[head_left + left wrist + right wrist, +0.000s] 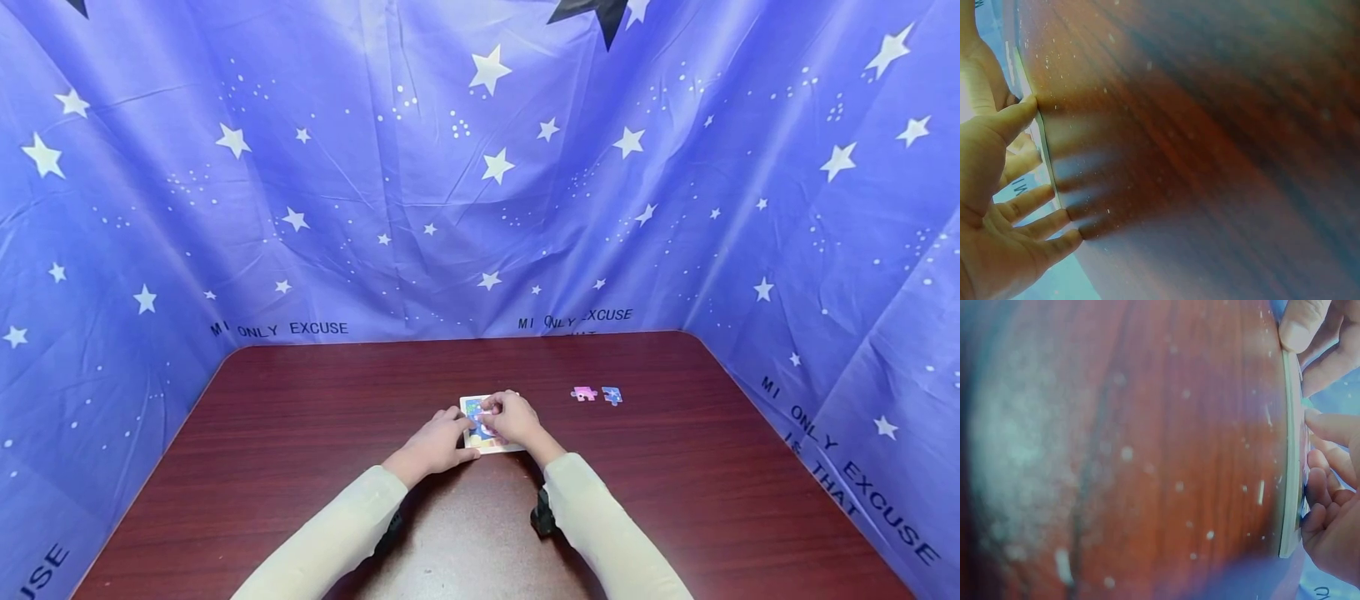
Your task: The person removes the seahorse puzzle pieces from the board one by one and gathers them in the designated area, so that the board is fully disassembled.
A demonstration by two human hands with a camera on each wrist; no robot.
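Observation:
A small jigsaw puzzle board point(495, 448) with a pale frame and a colourful picture lies flat on the table. My left hand point(433, 444) rests at its left side, thumb against the near edge and the other fingers fairly straight along the side. Over the board's upper part, my right hand point(517, 419) has curled fingers and thumb close to the picture, pinching what looks like a puzzle piece mostly hidden by the fingers. The right wrist view shows the board's edge point(1289, 456) side-on, with the right hand's fingertips point(1313, 419) at its face.
To the right of the board lie two loose puzzle pieces, a pink one point(582, 394) and a blue one point(612, 395). The dark red-brown wooden table point(300, 400) is enclosed by a blue star-patterned curtain point(420, 167) at the back and sides.

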